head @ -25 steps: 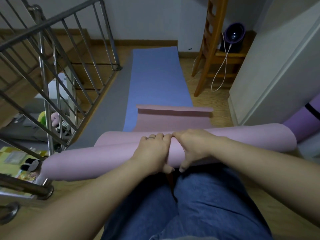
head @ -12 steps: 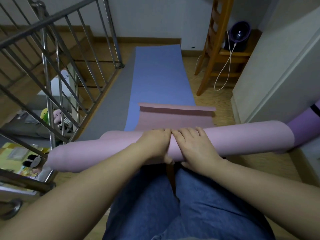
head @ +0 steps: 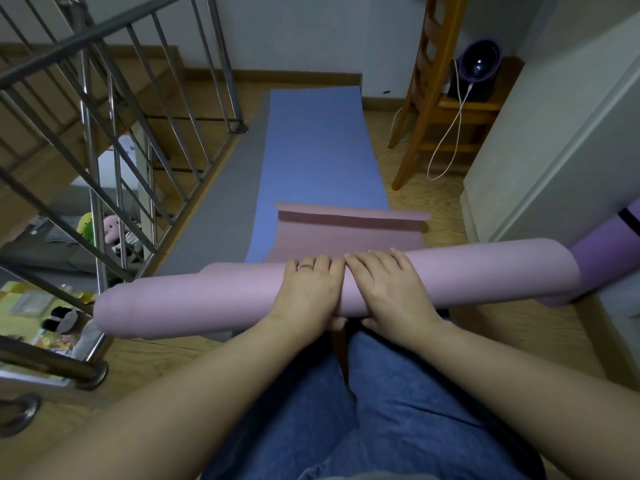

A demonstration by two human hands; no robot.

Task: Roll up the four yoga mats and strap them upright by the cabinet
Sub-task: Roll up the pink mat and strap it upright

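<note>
I see pink mat [head: 194,299] mostly rolled, lying crosswise, its middle under both hands. Left hand [head: 308,292] and right hand [head: 388,289] side by side, touching; fingers draped over top, thumbs tucked under near side: both grasp roll. Short pink tail lies flat ahead on blue mat [head: 315,150]. Count: four mats: pink mat, blue mat flat, grey mat [head: 221,209] flat beneath it, purple mat [head: 602,268] rolled beside cabinet [head: 554,150]; two hands

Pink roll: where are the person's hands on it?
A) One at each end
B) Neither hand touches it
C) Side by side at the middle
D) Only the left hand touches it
C: the left hand and the right hand hold the pink roll side by side at its middle, fingers over the top, with both ends free.
</note>
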